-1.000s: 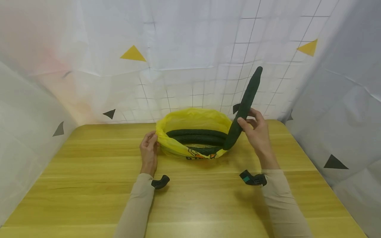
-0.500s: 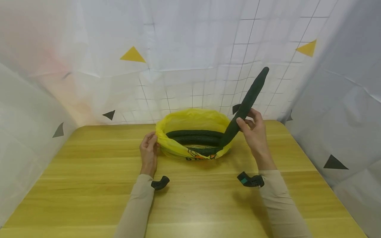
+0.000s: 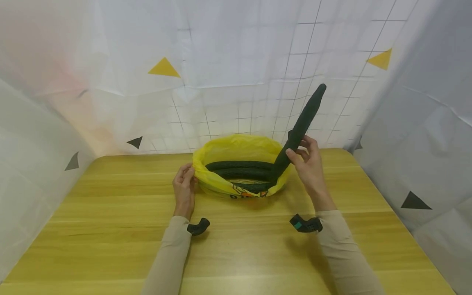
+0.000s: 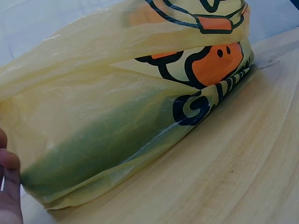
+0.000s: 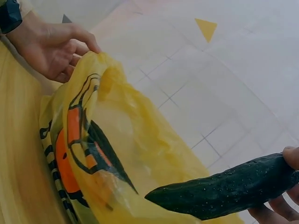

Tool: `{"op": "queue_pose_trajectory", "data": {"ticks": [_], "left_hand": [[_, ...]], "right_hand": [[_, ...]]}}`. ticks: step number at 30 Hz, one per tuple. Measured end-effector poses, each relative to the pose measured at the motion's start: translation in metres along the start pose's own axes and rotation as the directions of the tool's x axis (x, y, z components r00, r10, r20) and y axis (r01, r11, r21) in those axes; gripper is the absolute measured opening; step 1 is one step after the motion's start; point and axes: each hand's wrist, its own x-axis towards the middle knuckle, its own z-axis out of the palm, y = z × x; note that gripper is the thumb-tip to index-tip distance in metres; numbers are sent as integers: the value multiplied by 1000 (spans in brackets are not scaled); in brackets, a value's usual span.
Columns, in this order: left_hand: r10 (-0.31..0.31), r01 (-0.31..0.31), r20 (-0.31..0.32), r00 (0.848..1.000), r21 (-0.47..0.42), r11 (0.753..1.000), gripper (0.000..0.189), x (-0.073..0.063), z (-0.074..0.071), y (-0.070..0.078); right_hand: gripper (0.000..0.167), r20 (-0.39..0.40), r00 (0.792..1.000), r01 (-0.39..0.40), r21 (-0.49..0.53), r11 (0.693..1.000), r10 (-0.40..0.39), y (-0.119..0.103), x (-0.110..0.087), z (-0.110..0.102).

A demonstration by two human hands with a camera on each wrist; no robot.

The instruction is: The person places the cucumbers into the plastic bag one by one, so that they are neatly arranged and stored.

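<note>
A yellow plastic bag (image 3: 239, 141) with a cartoon print lies on the wooden table, its mouth spread wide. Several dark green cucumbers (image 3: 241, 164) lie inside, and one shows through the film in the left wrist view. My left hand (image 3: 184, 186) pinches the bag's left rim between thumb and fingers, as the right wrist view also shows. In my right hand (image 3: 307, 164) is a long cucumber (image 5: 224, 189), gripped around its middle. It leans up to the right, its lower end inside the bag's right side and its upper end high above the rim.
The wooden table (image 3: 121, 229) ends at a white sheet (image 3: 228, 49) behind the bag, marked with grid lines and triangles. More white sheeting (image 3: 435, 135) stands on both sides. A black wrist device (image 3: 199, 226) sticks out from each sleeve.
My right hand has moved left with the cucumber, and its lower end has gone from the bag's right rim to inside the mouth. My left hand stays on the rim.
</note>
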Motion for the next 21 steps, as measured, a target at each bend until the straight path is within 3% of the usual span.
{"op": "queue_pose_trajectory", "data": {"ticks": [13,21], "left_hand": [[11,-11,18,1000,-17,1000,31,0,-1,0],[8,-7,16,1000,-25,1000,23,1,-1,-1]], "right_hand": [[57,41,999,23,-121,992,-18,8,-1,6],[59,57,998,20,-153,988,-11,8,-2,8]]}}
